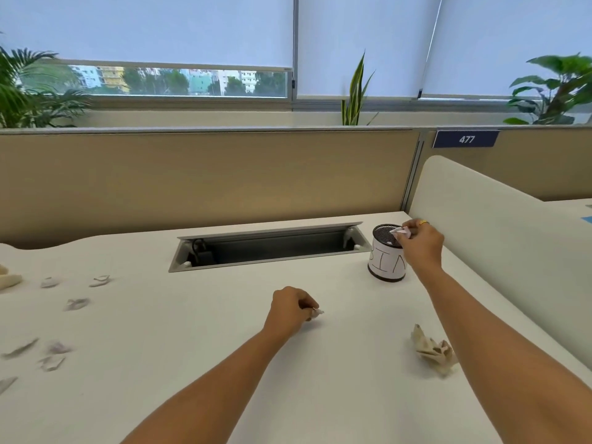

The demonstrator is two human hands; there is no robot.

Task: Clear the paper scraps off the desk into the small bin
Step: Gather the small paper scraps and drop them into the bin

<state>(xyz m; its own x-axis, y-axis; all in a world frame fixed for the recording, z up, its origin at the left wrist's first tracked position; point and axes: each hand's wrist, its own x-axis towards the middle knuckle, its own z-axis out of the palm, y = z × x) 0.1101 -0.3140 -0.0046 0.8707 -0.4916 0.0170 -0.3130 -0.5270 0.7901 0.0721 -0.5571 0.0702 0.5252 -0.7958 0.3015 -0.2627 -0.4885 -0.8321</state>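
Item: bin [382, 264], mesh, upright, far right of worktop [192, 347], beside cable tray [272, 248].
Item: right grip [421, 245], over bin's rim, pinching scrap [401, 232].
Item: left grip [290, 307], mid-worktop, fingers curled round second scrap [318, 312].
Item: loose scraps [77, 303], several, scattered at left.
Item: crumpled wad [434, 349], near right edge.

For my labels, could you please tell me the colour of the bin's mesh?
Black, on the bin; head view shows it.
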